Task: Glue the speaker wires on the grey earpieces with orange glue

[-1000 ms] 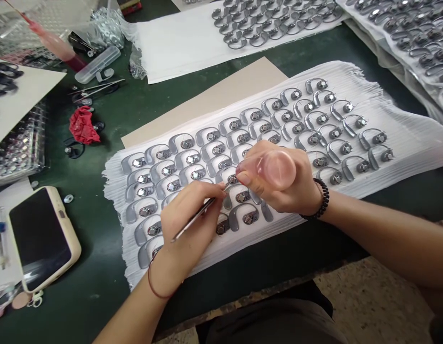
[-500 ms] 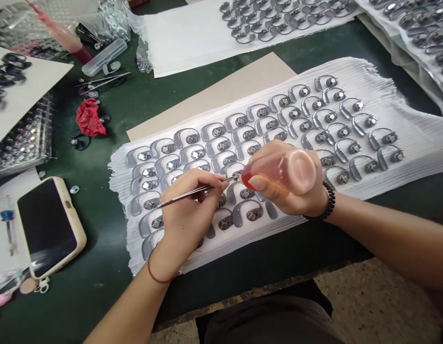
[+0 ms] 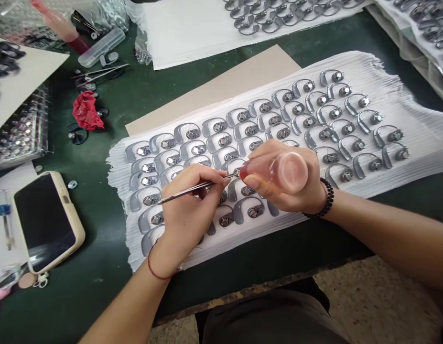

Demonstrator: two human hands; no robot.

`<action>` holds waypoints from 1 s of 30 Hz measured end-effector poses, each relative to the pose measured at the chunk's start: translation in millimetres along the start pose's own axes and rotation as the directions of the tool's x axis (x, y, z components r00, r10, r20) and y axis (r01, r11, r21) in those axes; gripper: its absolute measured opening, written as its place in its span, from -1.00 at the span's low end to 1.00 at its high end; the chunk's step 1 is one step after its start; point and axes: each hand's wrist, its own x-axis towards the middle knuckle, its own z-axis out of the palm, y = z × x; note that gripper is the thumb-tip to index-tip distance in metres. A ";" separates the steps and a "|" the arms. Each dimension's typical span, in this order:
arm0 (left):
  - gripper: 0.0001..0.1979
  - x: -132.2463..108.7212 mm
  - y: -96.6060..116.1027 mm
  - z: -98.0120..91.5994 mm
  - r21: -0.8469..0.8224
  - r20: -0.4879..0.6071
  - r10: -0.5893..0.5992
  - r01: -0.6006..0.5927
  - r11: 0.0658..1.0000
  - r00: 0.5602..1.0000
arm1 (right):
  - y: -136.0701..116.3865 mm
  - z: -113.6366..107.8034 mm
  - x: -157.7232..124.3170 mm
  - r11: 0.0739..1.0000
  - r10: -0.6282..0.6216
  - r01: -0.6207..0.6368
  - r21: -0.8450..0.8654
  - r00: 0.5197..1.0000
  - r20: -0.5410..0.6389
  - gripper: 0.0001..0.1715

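Left hand (image 3: 193,206) pinched slim silver metal tweezers (image 3: 187,192); at its three o'clock, right hand (image 3: 297,198) wrapped a translucent pink plastic bottle (image 3: 269,172), likely light, squeezable, best held mid-barrel, above grey hook-shaped earpieces (image 3: 255,210).

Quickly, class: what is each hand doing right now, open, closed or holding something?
Left hand: closed, holding tweezers.
Right hand: closed around a bottle, its base toward the camera.
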 end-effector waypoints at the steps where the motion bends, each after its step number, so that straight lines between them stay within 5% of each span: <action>1: -0.86 0.1 0.0 -0.1 0.001 0.002 0.000 0.000 1.000 1.000 | -0.3 0.0 -0.1 1.000 0.000 0.000 -0.011 1.000 0.001 -0.76; 18: -0.87 0.8 0.8 -0.6 -0.007 -0.008 -0.010 0.010 1.000 1.000 | 3.4 -3.3 -1.2 0.996 0.041 -0.040 -0.076 0.999 0.013 -0.82; 30: -0.88 1.4 1.9 0.0 -0.004 -0.012 -0.003 0.003 1.000 1.000 | 2.4 -4.4 0.2 0.998 0.053 -0.052 0.046 0.998 -0.020 -0.88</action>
